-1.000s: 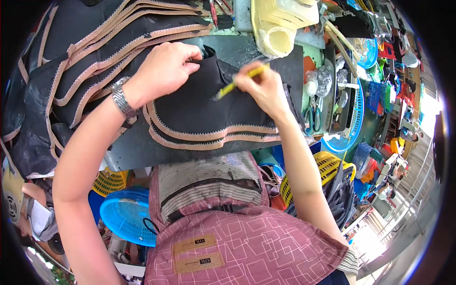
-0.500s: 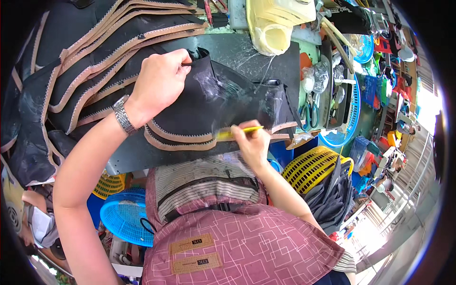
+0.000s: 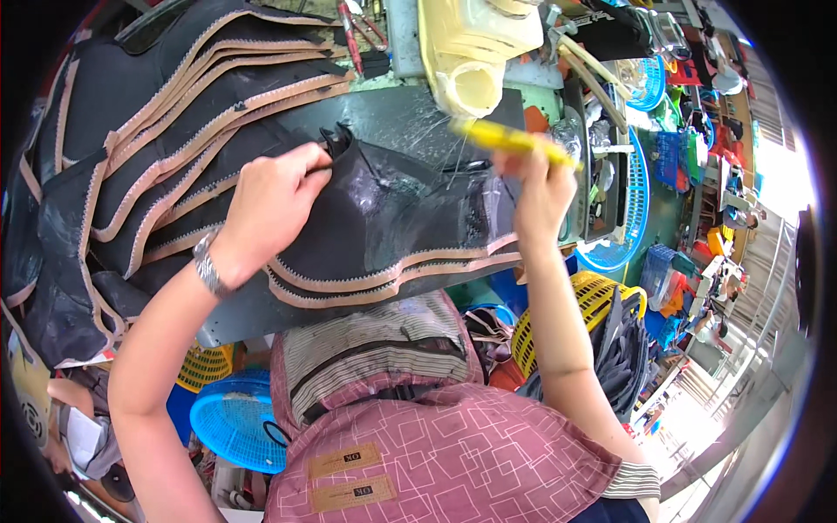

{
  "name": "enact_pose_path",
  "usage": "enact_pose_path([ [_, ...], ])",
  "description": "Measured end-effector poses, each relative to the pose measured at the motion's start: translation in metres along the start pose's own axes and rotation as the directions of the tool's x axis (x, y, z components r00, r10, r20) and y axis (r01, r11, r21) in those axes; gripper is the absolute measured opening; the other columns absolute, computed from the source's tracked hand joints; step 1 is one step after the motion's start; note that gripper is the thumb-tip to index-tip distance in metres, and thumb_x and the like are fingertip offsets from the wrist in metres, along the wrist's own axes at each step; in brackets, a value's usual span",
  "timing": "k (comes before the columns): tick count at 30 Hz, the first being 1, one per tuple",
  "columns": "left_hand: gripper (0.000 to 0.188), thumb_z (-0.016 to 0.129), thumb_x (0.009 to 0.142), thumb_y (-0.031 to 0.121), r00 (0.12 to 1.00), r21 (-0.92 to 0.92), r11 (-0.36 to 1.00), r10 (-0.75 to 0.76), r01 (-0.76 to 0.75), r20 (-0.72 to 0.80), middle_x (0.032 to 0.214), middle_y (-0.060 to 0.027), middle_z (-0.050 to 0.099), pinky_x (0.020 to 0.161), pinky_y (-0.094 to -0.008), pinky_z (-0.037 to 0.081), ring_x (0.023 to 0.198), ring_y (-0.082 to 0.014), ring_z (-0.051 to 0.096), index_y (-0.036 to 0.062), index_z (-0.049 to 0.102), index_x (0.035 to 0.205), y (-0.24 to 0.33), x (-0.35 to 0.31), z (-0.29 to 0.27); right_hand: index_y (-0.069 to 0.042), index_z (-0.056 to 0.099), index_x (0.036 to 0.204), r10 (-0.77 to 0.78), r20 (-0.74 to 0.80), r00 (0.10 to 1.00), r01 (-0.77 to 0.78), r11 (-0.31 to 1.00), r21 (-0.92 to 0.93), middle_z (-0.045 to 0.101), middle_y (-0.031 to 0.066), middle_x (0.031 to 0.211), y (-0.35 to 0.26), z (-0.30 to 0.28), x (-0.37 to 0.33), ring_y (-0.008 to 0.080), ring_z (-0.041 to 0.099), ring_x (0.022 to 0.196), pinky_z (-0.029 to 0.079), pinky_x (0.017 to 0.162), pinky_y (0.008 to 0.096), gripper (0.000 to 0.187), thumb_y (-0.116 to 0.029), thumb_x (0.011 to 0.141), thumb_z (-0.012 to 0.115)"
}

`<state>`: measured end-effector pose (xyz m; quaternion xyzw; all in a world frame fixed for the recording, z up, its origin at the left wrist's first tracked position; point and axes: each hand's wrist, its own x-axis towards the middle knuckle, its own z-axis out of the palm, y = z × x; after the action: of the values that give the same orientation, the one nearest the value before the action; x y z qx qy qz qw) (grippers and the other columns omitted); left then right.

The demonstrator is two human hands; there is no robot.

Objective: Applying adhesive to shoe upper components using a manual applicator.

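Observation:
My left hand (image 3: 272, 202), with a metal watch on its wrist, presses on a black leather piece (image 3: 384, 218) edged with tan zigzag trim, pinching its upper fold. This piece lies on a dark work board (image 3: 410, 113). My right hand (image 3: 539, 190) is raised above the piece's right end and grips a yellow brush handle (image 3: 510, 139) pointing up and left. A stack of similar black pieces with tan edges (image 3: 148, 139) fans out at the left.
A cream plastic jug (image 3: 475, 52) stands at the board's far edge. Blue baskets (image 3: 641, 187) and a yellow basket (image 3: 593, 301) sit to the right and below, another blue basket (image 3: 231, 418) lower left. Red-handled pliers (image 3: 353, 30) lie at the top.
My right hand lifted the yellow brush from the piece's lower edge up toward the jug. My left hand stayed pressing the black piece.

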<state>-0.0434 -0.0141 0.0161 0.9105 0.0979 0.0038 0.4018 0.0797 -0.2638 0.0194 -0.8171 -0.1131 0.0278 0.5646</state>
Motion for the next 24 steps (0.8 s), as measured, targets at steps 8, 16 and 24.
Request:
enact_pose_path([
  [8, 0.012, 0.066, 0.073, 0.010, 0.988, 0.220, 0.963, 0.146, -0.154, 0.052, 0.081, -0.0112, 0.062, 0.070, -0.0359, 0.048, 0.079, -0.0280, 0.060, 0.0021, 0.068, 0.083, 0.001, 0.003, -0.010, -0.002, 0.061, 0.090, -0.145, 0.044, 0.988, 0.148, 0.986, -0.076, 0.066, 0.0056, 0.077, 0.075, -0.008, 0.077, 0.0082, 0.061, 0.063, 0.047, 0.056, 0.0218, 0.013, -0.014, 0.092, 0.059],
  [16, 0.017, 0.059, 0.082, 0.011, 0.882, -0.063, 0.983, -0.125, 0.172, 0.455, 0.056, -0.0049, 0.049, 0.055, -0.0284, 0.040, 0.055, -0.0081, 0.043, -0.0043, 0.064, 0.084, -0.041, 0.032, -0.018, 0.004, 0.059, 0.100, 0.497, 0.515, 0.698, -0.686, 0.669, 0.284, 0.067, 0.0135, 0.086, 0.011, 0.054, -0.055, 0.0174, 0.065, 0.068, 0.054, 0.067, 0.0286, 0.016, -0.009, 0.093, 0.055],
  [24, 0.014, 0.056, 0.087, 0.010, 0.804, -0.335, 0.837, -0.191, 0.433, 0.563, 0.067, 0.0081, 0.048, 0.059, -0.0214, 0.037, 0.064, -0.0020, 0.040, -0.0026, 0.063, 0.084, -0.057, 0.031, -0.011, 0.003, 0.066, 0.103, -0.197, 0.283, 0.939, 0.174, 0.979, 0.104, 0.067, 0.0193, 0.102, 0.037, 0.088, -0.118, 0.0274, 0.067, 0.092, 0.052, 0.085, 0.0330, 0.030, 0.010, 0.074, 0.064],
])
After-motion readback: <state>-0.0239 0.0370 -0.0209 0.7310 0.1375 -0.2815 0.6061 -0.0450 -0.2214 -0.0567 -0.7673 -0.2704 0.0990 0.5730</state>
